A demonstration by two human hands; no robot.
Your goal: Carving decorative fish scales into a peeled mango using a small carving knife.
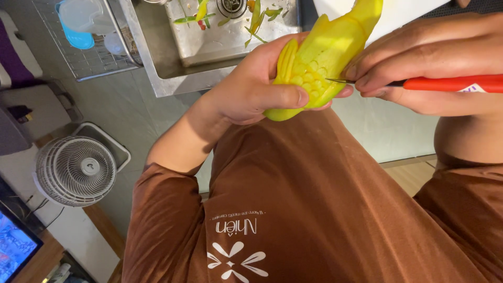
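Observation:
My left hand (257, 86) grips a yellow carved fruit or vegetable (319, 57), shaped like a fish with a scale pattern cut into its side. My right hand (424, 63) holds a thin carving knife with a red handle (456, 83). The blade tip (338, 80) touches the scaled part of the yellow piece. Both hands are raised over my brown shirt (293, 209), just in front of a steel sink.
The steel sink (173, 68) at the top holds green and yellow peel scraps (257, 18) near the drain. A wire dish rack (89, 57) with a blue-and-clear container stands to its left. A white fan (76, 170) sits on the floor at left, a screen (13, 246) in the bottom corner.

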